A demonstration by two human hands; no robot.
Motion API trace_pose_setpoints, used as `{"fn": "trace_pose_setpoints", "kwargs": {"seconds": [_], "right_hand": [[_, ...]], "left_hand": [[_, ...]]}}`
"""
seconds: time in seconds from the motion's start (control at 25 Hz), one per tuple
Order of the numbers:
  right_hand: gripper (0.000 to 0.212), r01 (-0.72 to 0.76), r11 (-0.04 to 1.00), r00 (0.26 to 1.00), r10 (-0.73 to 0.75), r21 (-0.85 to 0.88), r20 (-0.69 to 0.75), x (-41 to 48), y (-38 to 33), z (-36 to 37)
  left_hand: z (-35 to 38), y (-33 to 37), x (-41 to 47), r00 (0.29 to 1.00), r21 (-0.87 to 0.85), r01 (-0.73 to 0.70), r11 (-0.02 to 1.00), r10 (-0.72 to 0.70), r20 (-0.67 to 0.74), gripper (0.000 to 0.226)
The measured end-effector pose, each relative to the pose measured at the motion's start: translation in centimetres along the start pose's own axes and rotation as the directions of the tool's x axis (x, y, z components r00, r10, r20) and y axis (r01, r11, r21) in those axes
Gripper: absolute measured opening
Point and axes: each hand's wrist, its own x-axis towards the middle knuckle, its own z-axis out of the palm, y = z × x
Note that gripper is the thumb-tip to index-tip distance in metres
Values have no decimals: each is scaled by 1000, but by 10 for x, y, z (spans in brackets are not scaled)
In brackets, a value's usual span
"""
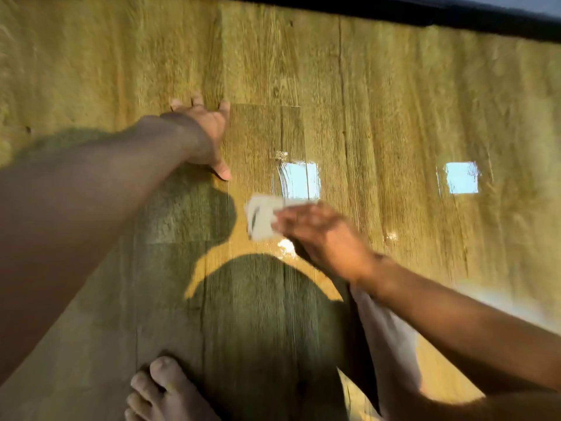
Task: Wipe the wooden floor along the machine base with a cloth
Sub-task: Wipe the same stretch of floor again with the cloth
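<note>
Cloth (262, 218), small and pale, lies on the wooden floor (394, 101) well short of the machine base (394, 10), on the person's side of it. It's blurred, so its folds are hard to read. The floor is yellow-brown planking with strong grain, the boards running up toward the machine base, and it's glossy. A square reflection (300, 180) shines between the cloth and the base, and a second reflection (461, 177) sits off to the right, about as far from the base.

The machine base is a dark band across the top right corner, meeting the floor in a straight edge. Between that edge and the hands there's a broad stretch of open boards. A big shadow (258, 314) covers the planks farthest from the base, with a bare foot (164, 390) at the bottom.

Left hand (206, 135) is flat on the floor, fingers spread, holding nothing, nearer the base than the cloth is. Right hand (328, 235) comes in from the right, farther from the base, fingers curled onto the cloth's right edge and gripping it. The cloth pokes out to the left of the fingertips. Pale fabric (385, 335) shows beneath the right forearm.
</note>
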Motion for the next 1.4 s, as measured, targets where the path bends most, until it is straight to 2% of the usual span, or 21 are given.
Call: {"fn": "trace_pose_setpoints", "kwargs": {"seconds": [0.08,0.16,0.24,0.32,0.36,0.4,0.48,0.56,0.6,0.68,0.76,0.84,0.96,1.04,1.12,1.16,1.24,1.32,1.4], "right_hand": [[41,128,989,979,-138,75,153,-33,-12,-5],[43,230,972,947,-234,43,221,-7,16,-20],[32,75,995,988,-83,62,132,44,49,-33],[27,-63,997,998,62,-33,-32,69,62,-35],[28,-102,993,994,99,-57,-55,63,59,-28],[31,-61,997,997,59,-51,-43,48,52,-21],[39,163,985,985,-159,-58,68,22,42,-18],[41,305,949,949,-296,-83,110,50,72,-28],[40,265,959,963,-258,-104,81,80,90,-34],[36,67,987,998,-70,-149,-12,141,118,-43],[34,-65,994,996,58,-90,-71,159,119,-39],[34,-17,998,998,14,-54,-65,130,105,-24],[33,248,966,968,-245,-72,46,104,102,-28],[27,241,955,970,-245,-173,0,149,133,-42],[30,-69,979,988,41,-191,-146,202,178,-61],[30,-214,964,961,178,-160,-210,218,194,-70],[30,-325,936,920,279,-138,-276,224,196,-70],[29,-186,965,975,157,-187,-158,201,180,-58],[29,-18,980,1000,15,-199,-19,187,180,-61]], "left_hand": [[-1,3,-2,1000,38,24,999,-24,10,135],[-1,8,1,999,62,42,997,-44,30,137],[-3,12,4,997,61,71,996,-73,37,140],[-4,15,4,993,42,98,994,-100,63,141],[-3,16,4,992,31,103,994,-105,70,141],[-2,16,6,993,18,100,995,-100,68,141],[1,14,10,994,-26,85,996,-83,65,140],[3,12,11,995,-42,73,996,-70,67,140],[4,12,10,996,-31,61,998,-59,67,139],[4,11,8,997,-15,46,999,-45,60,137],[1,13,6,997,-23,41,999,-39,61,135],[1,15,4,996,-23,51,998,-49,74,134],[-1,16,4,995,-49,55,997,-51,80,133],[-3,17,2,995,-57,50,997,-45,84,131],[-4,16,-1,996,-34,45,998,-42,85,131],[-4,15,-1,996,-23,40,999,-38,82,131],[-4,15,0,996,-15,33,999,-32,80,131],[-2,15,0,996,-19,35,999,-33,83,130],[-1,14,3,997,-6,30,1000,-30,74,130]]}}
